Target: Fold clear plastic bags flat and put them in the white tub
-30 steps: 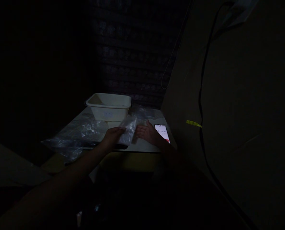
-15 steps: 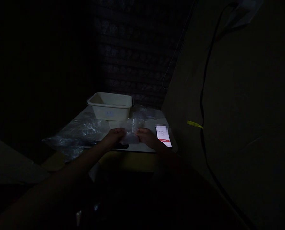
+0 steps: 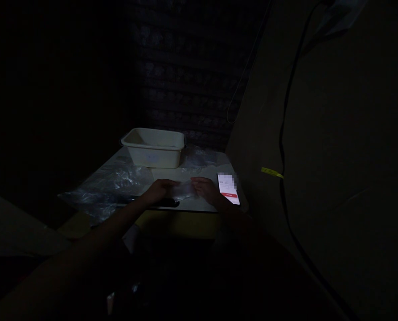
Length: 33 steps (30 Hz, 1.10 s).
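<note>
A small clear plastic bag (image 3: 182,191) is stretched between my hands, low over the near edge of the table. My left hand (image 3: 158,191) pinches its left side. At its right end, my right hand (image 3: 206,189) has its fingers closed on the edge, the fingertips dim in the poor light. Beneath my left hand lies a dark, long object (image 3: 167,203) whose kind is hard to make out. A larger sheet of clear plastic (image 3: 118,178) spreads to the left, and more clear plastic (image 3: 199,158) lies crumpled behind the bag.
A cream plastic tub (image 3: 155,157) stands at the back of the white table (image 3: 199,205). To the right of my right hand lies a lit phone (image 3: 228,189). A dark cable (image 3: 281,133) with a yellow tag (image 3: 271,172) hangs along the right wall. The room is very dark.
The small bag, whose upper part stood up between my hands, is now lower and flatter. My right hand's fingers have shifted along its edge.
</note>
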### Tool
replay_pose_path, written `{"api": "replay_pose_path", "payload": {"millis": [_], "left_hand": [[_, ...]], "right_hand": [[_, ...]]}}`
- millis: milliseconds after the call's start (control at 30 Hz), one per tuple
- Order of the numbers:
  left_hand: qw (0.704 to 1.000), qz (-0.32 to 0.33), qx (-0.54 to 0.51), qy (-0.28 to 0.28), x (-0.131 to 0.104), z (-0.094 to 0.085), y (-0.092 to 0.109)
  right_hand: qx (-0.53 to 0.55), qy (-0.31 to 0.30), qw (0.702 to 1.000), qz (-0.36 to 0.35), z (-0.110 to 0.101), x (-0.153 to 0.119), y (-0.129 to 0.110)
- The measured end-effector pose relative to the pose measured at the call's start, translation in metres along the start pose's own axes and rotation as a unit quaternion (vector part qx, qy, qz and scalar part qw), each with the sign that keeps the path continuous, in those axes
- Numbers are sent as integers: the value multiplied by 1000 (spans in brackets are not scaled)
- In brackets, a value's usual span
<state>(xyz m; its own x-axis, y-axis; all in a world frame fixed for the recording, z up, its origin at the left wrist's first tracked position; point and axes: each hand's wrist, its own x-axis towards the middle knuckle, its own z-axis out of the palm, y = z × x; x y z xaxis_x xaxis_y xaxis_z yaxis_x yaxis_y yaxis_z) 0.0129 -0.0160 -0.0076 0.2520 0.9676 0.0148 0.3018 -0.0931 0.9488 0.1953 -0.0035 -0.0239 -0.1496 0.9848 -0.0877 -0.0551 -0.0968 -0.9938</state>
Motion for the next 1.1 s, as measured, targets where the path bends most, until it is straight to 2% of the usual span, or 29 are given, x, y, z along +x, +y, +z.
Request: {"api": "replay_pose_path", "payload": {"millis": [67, 167, 233, 333, 400, 467, 633, 767, 933, 1100], "left_hand": [[990, 41, 135, 8, 3, -4, -4], [938, 94, 334, -8, 1, -1, -6], [884, 133, 446, -41, -3, 10, -5], [821, 161, 544, -69, -7, 31, -3], [796, 161, 577, -83, -8, 43, -3], [784, 159, 593, -89, -8, 50, -5], [774, 172, 603, -83, -8, 51, -13], [772, 176, 606, -77, -10, 51, -15], [770, 176, 608, -82, -10, 52, -14], [772, 177, 605, -81, -9, 51, -13]], "right_hand": [[-134, 50, 989, -21, -2, 1, -1], [-358, 89, 924, -97, -4, -4, -4], [-465, 60, 868, -164, -2, -8, -5], [-578, -40, 777, -245, 2, -12, -1], [-629, -80, 729, -260, 4, -13, 4], [-660, -92, 701, -254, 5, -14, 10], [-693, -95, 665, -262, 5, -20, 19], [-702, -86, 653, -269, 6, -22, 20], [-703, -95, 654, -263, 6, -22, 19], [-690, -100, 670, -255, 7, -24, 18]]}}
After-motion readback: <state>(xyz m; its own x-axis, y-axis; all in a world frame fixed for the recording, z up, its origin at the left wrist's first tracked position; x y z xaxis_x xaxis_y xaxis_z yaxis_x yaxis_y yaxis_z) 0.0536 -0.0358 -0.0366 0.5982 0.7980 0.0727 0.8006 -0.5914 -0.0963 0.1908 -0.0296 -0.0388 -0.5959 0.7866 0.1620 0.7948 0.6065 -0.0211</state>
